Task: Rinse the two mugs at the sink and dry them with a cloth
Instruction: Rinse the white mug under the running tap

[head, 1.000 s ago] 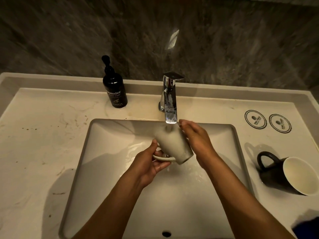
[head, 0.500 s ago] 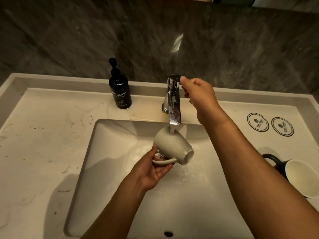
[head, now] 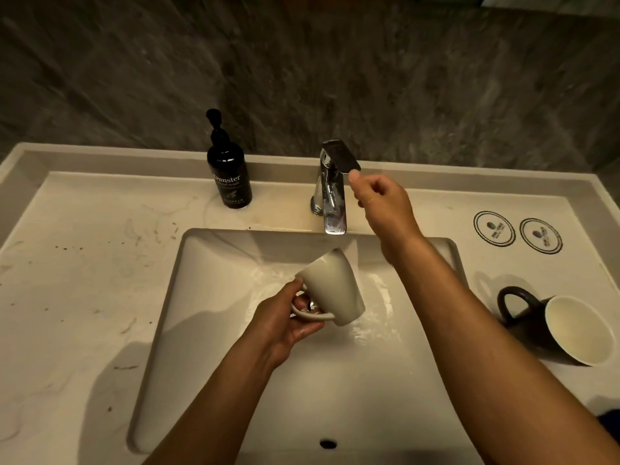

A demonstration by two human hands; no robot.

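Note:
My left hand (head: 288,323) grips the handle of a pale grey mug (head: 330,286), held on its side over the sink basin (head: 208,313) with its mouth toward the lower right. My right hand (head: 380,203) is at the end of the chrome tap's lever (head: 340,156), fingertips touching it. No water runs from the spout (head: 334,223). The mug is below the spout and a little left. A black mug with a white inside (head: 557,327) lies tipped on the counter at the right.
A black soap pump bottle (head: 228,172) stands behind the basin at the left. Two round coasters (head: 516,231) lie on the counter at the right. A dark blue thing (head: 610,421) peeks in at the right edge. The basin bottom is wet.
My right hand left the mug, rose to the tap lever and moved it; the water stream has stopped. The mug has dropped slightly lower in the basin.

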